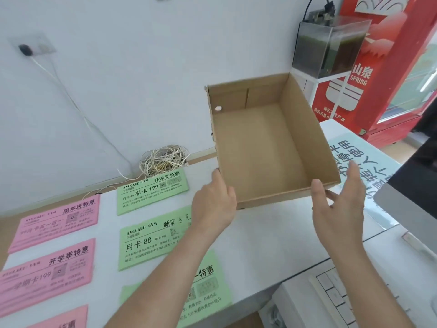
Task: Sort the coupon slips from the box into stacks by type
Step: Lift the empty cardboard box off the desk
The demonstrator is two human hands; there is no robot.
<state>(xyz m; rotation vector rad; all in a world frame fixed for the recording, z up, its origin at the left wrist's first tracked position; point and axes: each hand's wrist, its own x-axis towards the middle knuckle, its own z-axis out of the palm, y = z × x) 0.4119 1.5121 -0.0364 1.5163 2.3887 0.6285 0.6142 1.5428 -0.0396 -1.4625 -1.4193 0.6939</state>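
cardboard box [267, 147] is seen tilted up toward the camera at the far middle of the counter [272, 247], its inside bare; no slips are visible in it. left hand [214, 202] is laid against the box's near left corner, fingers loosely curled on the edge, not clamped. right hand [338, 207] is held apart, fingers spread, just beside the near right corner; whether it touches the cardboard cannot be told. the coupon slips are laid out to the left in separate stacks: three green stacks [151, 190] in a column beside the left forearm, the nearest partly hidden by it, and three pink stacks [56, 223] further left, the lowest cut off by the frame edge. the sorting itself is judged complete or nearly so, and the step in hand is taken to be checking or setting aside the emptied box. the next move would call for a two-handed grip on the near corners and a spot clear of the stacks, so that no pile is brushed. the counter is white and smooth; a printed sheet under clear film [354, 162] lies at right, with a monitor edge [411, 185] and keyboard [335, 294] near. a tangle of pale cable [163, 159] sits by the wall, a small tank of dark green water [328, 48] on a stand behind, and a red drinks cooler [387, 67] beyond.
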